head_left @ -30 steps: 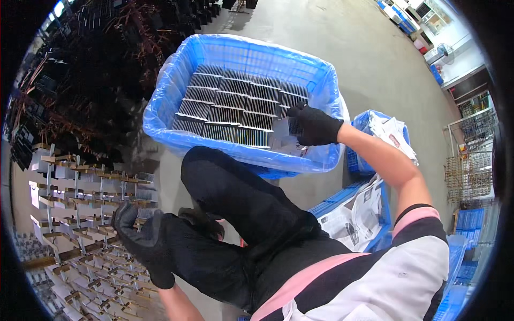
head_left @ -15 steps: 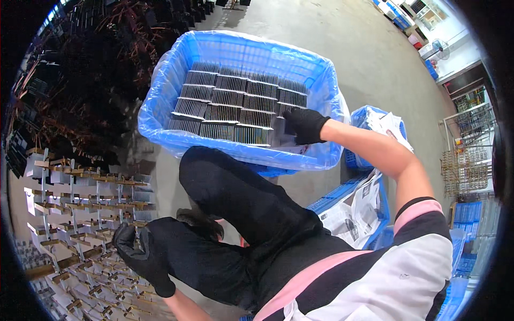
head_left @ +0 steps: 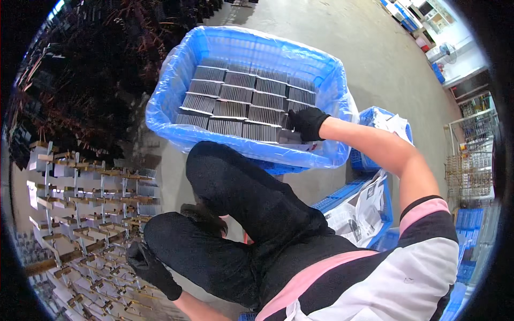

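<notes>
A large blue basket (head_left: 334, 80) lined with clear blue plastic film stands in front of my knees. Rows of thin dark plates (head_left: 230, 95) are packed on edge inside it, with pale strips between the rows. My right hand (head_left: 307, 123), in a black glove, reaches into the near right part of the basket. Its fingers are closed at the end of a row, on a thin plate that the glove mostly hides. Beside my left knee my left hand (head_left: 152, 270), also gloved in black, is curled closed near a rack; whatever it may hold is hidden.
The metal rack (head_left: 80, 232) at left carries many small light plates on hooks. Dark hanging pieces (head_left: 80, 91) fill the upper left. To the right, a smaller blue crate (head_left: 363, 158) and another with newspaper (head_left: 353, 219) stand close to my right arm.
The view has shifted a little, so the basket sits slightly farther right and higher. My left hand's fingers have curled in more and it sits lower beside the knee. My right hand stays at the row's end.
</notes>
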Motion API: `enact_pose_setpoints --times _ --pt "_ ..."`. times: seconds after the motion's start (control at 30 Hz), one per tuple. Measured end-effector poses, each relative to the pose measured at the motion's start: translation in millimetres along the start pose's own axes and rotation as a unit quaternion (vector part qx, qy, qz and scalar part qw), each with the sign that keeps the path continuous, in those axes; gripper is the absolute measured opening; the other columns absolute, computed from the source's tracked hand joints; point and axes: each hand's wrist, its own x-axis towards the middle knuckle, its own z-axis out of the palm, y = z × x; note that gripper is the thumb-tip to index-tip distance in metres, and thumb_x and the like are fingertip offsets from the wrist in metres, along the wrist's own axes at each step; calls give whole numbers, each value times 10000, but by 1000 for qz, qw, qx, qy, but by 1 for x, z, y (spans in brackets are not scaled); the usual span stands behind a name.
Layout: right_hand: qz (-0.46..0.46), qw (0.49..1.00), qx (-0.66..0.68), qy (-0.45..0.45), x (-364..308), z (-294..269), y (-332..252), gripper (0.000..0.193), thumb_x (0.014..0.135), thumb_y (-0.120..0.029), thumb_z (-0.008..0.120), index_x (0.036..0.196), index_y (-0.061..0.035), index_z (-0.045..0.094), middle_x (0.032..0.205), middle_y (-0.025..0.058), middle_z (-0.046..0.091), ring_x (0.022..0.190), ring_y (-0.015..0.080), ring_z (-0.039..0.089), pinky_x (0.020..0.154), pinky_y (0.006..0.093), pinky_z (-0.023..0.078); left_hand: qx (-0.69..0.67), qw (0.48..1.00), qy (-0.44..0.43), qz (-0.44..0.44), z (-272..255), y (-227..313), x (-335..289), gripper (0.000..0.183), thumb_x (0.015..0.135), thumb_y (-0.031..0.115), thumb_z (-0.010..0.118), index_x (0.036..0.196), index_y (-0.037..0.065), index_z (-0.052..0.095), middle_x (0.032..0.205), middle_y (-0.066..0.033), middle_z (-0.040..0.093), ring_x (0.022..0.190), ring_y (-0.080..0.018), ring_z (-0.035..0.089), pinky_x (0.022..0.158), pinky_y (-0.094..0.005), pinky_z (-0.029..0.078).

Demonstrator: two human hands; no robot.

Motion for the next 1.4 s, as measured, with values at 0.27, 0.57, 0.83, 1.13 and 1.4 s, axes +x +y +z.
enact_pose_setpoints --times 0.27,0.57,0.83,1.13,1.4 --pt "-66 986 97 120 -50 -83 -22 404 851 -300 693 1156 -41 633 1012 272 670 935 456 642 809 461 532 -299 935 -37 -186 35 -112 -68 308 1044 230 470 1182 12 640 1090 -47 668 1010 -184 614 895 -347 506" --pt "-212 904 230 291 -38 -101 -142 332 973 -87 534 1295 -14 571 1293 193 602 1202 338 576 1020 383 445 -347 820 84 -448 79 -190 -99 312 942 335 676 847 44 611 699 -39 604 667 -179 599 578 -318 484" --pt "-127 920 210 306 -21 -87 -166 358 994 -82 520 1340 5 544 1336 161 592 1253 281 544 1070 370 400 322 832 188 -411 -21 -369 -224 461 818 386 817 820 15 543 670 -53 555 655 -199 583 594 -361 474" --pt "-91 925 207 306 -20 -77 -149 363 1034 -112 455 1377 -12 520 1364 147 573 1300 262 515 1088 358 387 160 873 99 -450 -54 -435 -172 450 850 492 734 917 84 559 740 -31 594 572 -159 494 526 -331 432" --pt "-111 925 149 331 -18 -77 -145 359 1031 -100 458 1370 -7 525 1349 150 582 1280 252 529 1078 344 397 -193 856 124 -463 -63 -423 -154 190 884 243 706 892 63 643 783 -38 668 664 -138 583 577 -288 460"
